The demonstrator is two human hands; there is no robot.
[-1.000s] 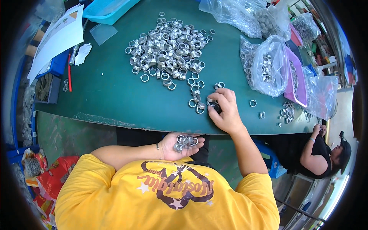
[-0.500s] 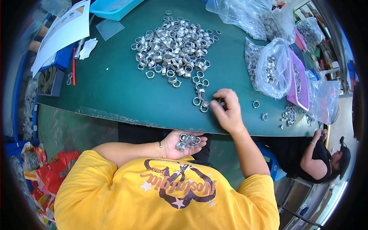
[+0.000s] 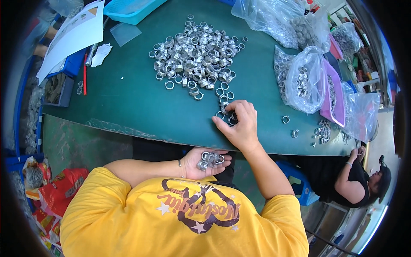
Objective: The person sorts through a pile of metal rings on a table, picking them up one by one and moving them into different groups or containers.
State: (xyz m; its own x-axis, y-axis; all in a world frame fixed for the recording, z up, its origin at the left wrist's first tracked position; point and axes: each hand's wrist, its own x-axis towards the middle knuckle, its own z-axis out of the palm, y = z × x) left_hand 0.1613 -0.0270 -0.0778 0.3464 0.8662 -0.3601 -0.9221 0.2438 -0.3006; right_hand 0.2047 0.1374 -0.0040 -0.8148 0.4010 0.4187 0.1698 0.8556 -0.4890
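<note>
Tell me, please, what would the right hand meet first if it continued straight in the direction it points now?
The right hand would probably first meet the short trail of metal rings just ahead; whether it touches them already is unclear.

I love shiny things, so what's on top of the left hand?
A small cluster of silver metal rings lies on the upturned left hand. They overlap, so some are partly hidden, and the skin right beneath them is covered.
</note>
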